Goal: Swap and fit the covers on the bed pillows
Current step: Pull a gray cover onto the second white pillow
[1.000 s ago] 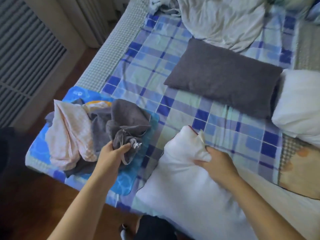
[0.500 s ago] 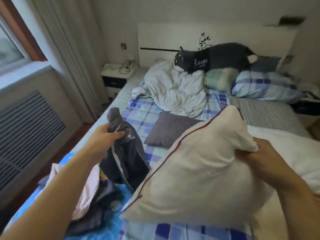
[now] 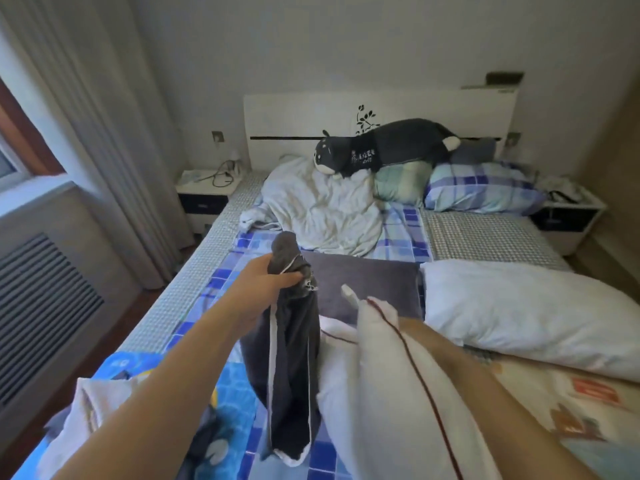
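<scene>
Gripping dark cover (image 3: 294,358), left hand (image 3: 263,289) above checked bed (image 3: 398,233); right-hand fingers hidden behind white pillow (image 3: 391,393).

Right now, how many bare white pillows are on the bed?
2. One pillow with red piping is upright in front, beside the dark cover the left hand grips. The other lies flat at right. The bedding may hide more.

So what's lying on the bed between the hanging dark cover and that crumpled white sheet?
In the head view, only blue checked bedsheet between dark cover and white sheet.
</scene>
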